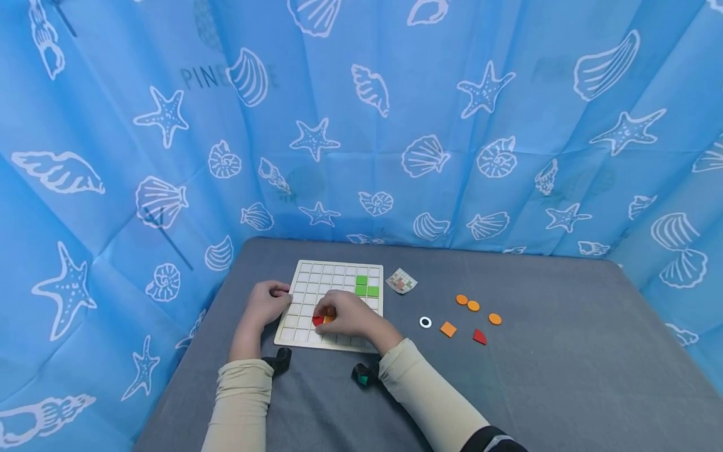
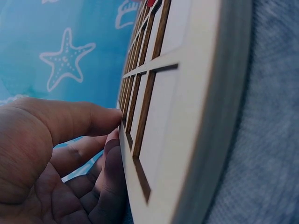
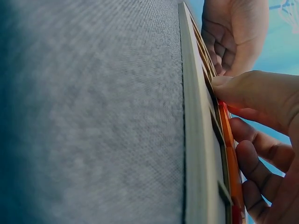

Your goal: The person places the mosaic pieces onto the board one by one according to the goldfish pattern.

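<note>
On grid board (image 1: 307, 277), right hand (image 1: 353, 312) touches red piece (image 1: 317, 321); cannot tell if pinching. Left hand (image 1: 267, 305) holds board's edge. Likely fitting step; next needs gentle push till flat.

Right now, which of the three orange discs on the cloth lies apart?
The rightmost disc; the left disc and middle disc sit close together, nearer the board.

head: high, forward-down | 2 wrist views: close, edge-on | shared by 3: board (image 1: 312, 288)
</note>
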The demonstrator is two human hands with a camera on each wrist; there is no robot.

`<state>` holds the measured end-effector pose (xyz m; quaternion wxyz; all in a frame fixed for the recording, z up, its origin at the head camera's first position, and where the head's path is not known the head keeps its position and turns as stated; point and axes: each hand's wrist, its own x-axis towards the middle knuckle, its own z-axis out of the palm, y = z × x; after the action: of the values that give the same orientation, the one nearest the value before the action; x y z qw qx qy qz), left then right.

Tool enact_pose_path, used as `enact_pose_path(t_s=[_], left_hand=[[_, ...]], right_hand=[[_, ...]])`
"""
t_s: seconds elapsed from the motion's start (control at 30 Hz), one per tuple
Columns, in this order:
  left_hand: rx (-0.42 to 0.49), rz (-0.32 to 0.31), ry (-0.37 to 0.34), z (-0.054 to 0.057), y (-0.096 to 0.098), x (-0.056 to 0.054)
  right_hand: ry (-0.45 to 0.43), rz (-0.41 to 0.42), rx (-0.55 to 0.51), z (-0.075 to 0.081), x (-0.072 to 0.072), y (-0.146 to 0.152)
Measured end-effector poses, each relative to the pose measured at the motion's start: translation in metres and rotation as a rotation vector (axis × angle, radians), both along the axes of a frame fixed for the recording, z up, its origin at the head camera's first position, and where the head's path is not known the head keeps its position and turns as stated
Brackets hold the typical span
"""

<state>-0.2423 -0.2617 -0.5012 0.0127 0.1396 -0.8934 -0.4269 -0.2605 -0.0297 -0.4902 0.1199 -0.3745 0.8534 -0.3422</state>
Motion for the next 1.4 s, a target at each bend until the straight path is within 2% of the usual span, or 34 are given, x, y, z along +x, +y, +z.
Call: enact_pose_path(t_s=[0.27,0.5,0.7,0.83,0.97,1.1,1.4], left_hand=[[-0.001,0.0,-0.003,-0.001,0.0,0.0],[0.009,-0.012,0.01,0.001,0.0,0.0],[0.02,-0.023,0.003,-0.001,-0.001,0.0],[0.028,-0.018,0.004,-0.002,-0.002,-0.001],[0.032,-0.016,0.009,-0.001,-0.002,-0.001],[0.025,-0.013,0.002,-0.001,-0.002,0.0],[0.018,-0.008,0.011,-0.004,-0.002,-0.001]], right_hand=[[-0.006,0.006,0.0,0.0,-0.001,0.001],[-0.034,0.018,-0.083,0.008,-0.003,0.016],[-0.028,-0.017,-0.158,0.02,-0.001,0.054],[-0.015,-0.066,-0.172,0.023,0.003,0.085],[0.027,-0.136,-0.141,0.021,0.006,0.116],[0.018,-0.209,-0.095,0.016,0.008,0.146],[0.054,-0.265,-0.067,0.006,0.012,0.202]])
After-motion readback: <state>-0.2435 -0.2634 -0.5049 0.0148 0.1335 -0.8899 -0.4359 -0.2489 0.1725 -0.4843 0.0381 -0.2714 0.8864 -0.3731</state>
